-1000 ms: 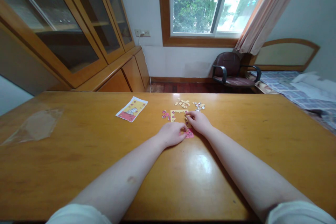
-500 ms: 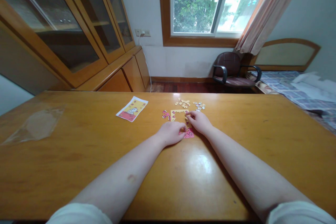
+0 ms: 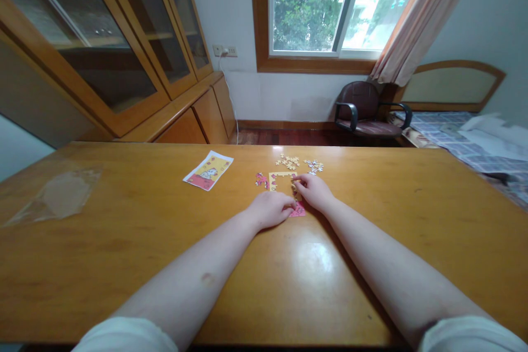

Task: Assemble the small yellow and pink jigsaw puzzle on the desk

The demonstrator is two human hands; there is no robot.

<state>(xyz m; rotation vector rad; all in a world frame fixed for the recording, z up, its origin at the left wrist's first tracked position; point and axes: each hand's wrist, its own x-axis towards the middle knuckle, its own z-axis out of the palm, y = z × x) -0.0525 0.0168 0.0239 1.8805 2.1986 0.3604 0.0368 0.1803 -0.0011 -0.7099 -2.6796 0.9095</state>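
Observation:
A partly joined jigsaw puzzle [image 3: 277, 175] lies on the wooden table, its yellow and pink border forming a frame around a gap. My left hand [image 3: 272, 210] rests at its lower left, fingers stretched over the pink bottom edge [image 3: 297, 211]. At the right side of the frame, my right hand [image 3: 314, 191] has its thumb and forefinger closed on the border; which piece they grip is partly hidden. Loose pink pieces [image 3: 261, 180] lie just left of the frame. Beyond it are a heap of yellow pieces [image 3: 287, 162] and a smaller heap of pale, mixed pieces [image 3: 314, 166].
A picture sheet [image 3: 208, 171] with a yellow and red print lies left of the puzzle. Farther left is a clear plastic bag [image 3: 61, 195] on the table [image 3: 144, 247]. Past the far edge stand a glass-door cabinet [image 3: 165, 88] and an armchair [image 3: 358, 107].
The fingers of my left hand have straightened from a curl and reach slightly farther right over the pink edge. My right hand stays almost in place.

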